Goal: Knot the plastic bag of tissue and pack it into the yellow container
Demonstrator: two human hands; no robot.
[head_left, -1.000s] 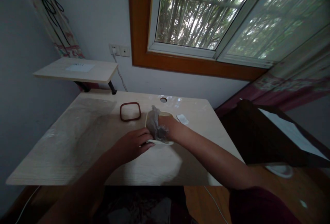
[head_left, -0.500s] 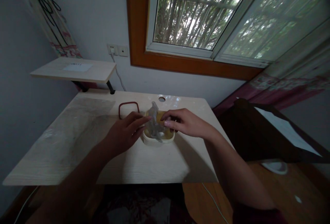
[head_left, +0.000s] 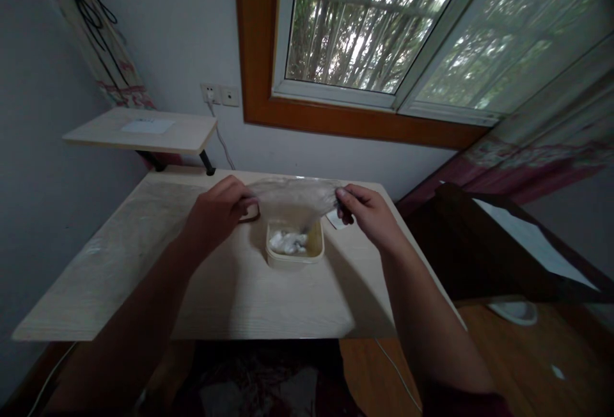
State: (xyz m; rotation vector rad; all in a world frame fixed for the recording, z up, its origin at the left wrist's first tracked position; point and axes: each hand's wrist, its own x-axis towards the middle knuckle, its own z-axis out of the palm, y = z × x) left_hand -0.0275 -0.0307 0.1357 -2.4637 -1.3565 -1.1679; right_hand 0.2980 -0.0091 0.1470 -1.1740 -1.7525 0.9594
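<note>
Head view: thin plastic sheet (head_left: pixel 295 198) stretched above a cream tub (head_left: pixel 295 262).
The right hand (head_left: pixel 365 211) pinches one end, the left hand (head_left: pixel 215 209) apparently the other; the tub stands on the pale table (head_left: pixel 288 308), white lumps (head_left: pixel 286 243) inside.

Clear film (head_left: pixel 297 199) between left grip (head_left: pixel 213 211) and right grip (head_left: pixel 367 213)
</note>
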